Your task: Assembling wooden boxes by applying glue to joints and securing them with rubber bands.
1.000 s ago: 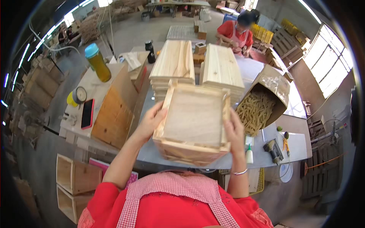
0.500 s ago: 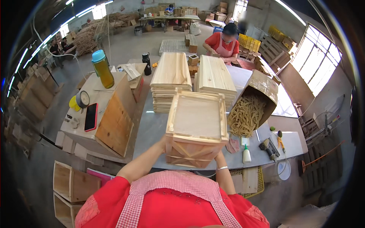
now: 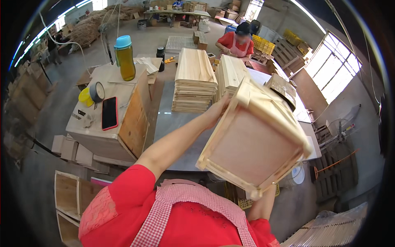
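Observation:
A pale wooden box (image 3: 259,148) with a framed flat panel on the side toward me is held up and tilted over the right part of the table. My left hand (image 3: 224,105) is closed on its far left edge. At its lower corner, my right hand (image 3: 267,194) supports it from beneath, the fingers hidden behind the wood. Part of the box is smeared by motion. Past my left hand stands a tall stack of wooden panels (image 3: 193,82), beside a second stack (image 3: 232,72) partly covered by the box.
On the left, a wooden crate (image 3: 131,123) bears a phone (image 3: 110,113), a bottle with a blue lid (image 3: 125,57) and a tape roll (image 3: 97,92). A cardboard carton (image 3: 282,86) lies behind the box. Across the table, a co-worker in red (image 3: 236,43) sits. Open wooden boxes (image 3: 68,193) stand lower left.
The box has swung to the right and tipped, turning its panel toward me. My left hand has moved from its near left side up to the far edge; the right has shifted rightward.

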